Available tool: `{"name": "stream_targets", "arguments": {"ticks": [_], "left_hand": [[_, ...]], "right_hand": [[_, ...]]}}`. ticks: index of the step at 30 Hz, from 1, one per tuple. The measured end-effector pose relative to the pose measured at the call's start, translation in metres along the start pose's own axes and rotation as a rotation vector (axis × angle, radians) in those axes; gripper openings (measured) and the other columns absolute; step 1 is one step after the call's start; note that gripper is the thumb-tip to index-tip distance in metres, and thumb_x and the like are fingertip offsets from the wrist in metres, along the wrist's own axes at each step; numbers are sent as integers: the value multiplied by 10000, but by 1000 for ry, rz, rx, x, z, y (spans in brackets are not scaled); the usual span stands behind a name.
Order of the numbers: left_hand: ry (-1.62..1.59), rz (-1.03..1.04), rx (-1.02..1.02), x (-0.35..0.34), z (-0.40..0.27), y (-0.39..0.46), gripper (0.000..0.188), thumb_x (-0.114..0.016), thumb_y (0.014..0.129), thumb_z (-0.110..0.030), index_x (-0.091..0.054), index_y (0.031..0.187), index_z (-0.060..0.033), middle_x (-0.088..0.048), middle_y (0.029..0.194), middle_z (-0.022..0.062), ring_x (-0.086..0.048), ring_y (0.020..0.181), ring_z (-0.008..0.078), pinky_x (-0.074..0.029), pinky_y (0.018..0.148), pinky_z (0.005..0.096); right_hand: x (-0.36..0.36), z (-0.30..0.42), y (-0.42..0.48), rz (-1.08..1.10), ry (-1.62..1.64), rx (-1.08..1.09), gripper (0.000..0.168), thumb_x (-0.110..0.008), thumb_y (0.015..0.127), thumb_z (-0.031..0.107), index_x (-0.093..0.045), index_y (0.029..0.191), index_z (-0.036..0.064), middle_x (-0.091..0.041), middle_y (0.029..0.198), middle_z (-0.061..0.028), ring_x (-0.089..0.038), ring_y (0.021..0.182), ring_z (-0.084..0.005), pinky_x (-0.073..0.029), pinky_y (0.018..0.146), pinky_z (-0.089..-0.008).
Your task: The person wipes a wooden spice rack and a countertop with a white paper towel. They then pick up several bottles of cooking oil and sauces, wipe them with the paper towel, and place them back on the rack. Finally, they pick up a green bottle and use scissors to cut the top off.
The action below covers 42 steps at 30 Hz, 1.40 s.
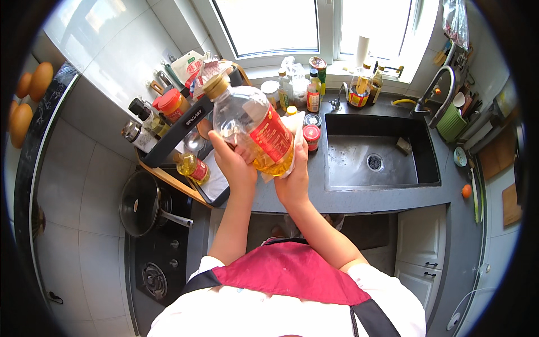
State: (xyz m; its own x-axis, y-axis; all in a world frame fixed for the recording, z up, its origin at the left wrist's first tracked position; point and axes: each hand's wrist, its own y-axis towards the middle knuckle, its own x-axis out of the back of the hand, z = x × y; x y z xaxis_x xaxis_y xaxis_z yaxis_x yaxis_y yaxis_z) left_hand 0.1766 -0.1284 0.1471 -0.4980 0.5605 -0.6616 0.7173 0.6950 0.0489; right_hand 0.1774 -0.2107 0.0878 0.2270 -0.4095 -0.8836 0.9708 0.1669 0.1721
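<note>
A large clear plastic bottle of cooking oil [269, 130] with a gold cap is held up in front of me, tilted to the left, a little yellow oil at its bottom. My left hand [236, 158] grips its left side. Against its right side and base, my right hand [292, 168] presses a pale cloth or paper [300, 126]. Behind the bottle, a dark-handled storage rack [168, 139] on a wooden base holds seasoning jars, and a smaller oil bottle [193, 168] leans at its front.
The black sink [436, 147] with a curved faucet [440, 84] lies to the right. Bottles and jars line the windowsill side, including a red-lidded jar [311, 135]. At left, a lidded pan [141, 204] sits on the gas stove [162, 269]. An orange-red vegetable or fruit [466, 191] rests on the right counter.
</note>
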Motion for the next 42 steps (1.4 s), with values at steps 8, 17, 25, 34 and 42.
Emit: {"name": "stream_targets", "arguments": {"ticks": [8,17,25,34,42], "left_hand": [[41,148,214,0,-16,6,483,-452,911,-578,-346,702,-156,-256,535,-90,-192,406,6,-141,351,181],[-100,115,175,-3,-11,14,513,-427,941,-526,-534,1104,-51,-614,844,18,-603,665,85,-499,559,210],[-124,281,142,8,-18,26,513,-408,966,-454,-410,1296,-61,-495,1269,106,-515,1138,239,-473,927,391],[-141,353,256,22,-13,33,591,-400,954,-508,-401,1311,-37,-511,1263,111,-532,1119,231,-465,934,378],[30,230,101,24,-12,33,626,-441,915,-569,-435,1237,-32,-554,1136,115,-588,1003,206,-500,877,351]], "right_hand": [[-19,15,-4,-160,102,-196,451,-297,988,402,-451,1296,111,-518,1286,-35,-492,1194,-185,-393,1001,-369],[-34,26,-18,-220,209,-361,492,-272,980,451,-437,1296,112,-524,1271,-57,-532,1130,-214,-451,927,-402],[-36,35,-25,-51,186,-583,622,-250,921,578,-437,1284,109,-593,1142,-134,-627,914,-284,-541,663,-440],[-23,33,-22,-11,135,-661,668,-235,924,596,-430,1300,80,-609,1099,-189,-652,866,-339,-564,598,-400],[-11,31,-13,19,196,-815,634,-248,952,538,-439,1278,30,-604,1061,-236,-652,791,-348,-552,517,-341]]}}
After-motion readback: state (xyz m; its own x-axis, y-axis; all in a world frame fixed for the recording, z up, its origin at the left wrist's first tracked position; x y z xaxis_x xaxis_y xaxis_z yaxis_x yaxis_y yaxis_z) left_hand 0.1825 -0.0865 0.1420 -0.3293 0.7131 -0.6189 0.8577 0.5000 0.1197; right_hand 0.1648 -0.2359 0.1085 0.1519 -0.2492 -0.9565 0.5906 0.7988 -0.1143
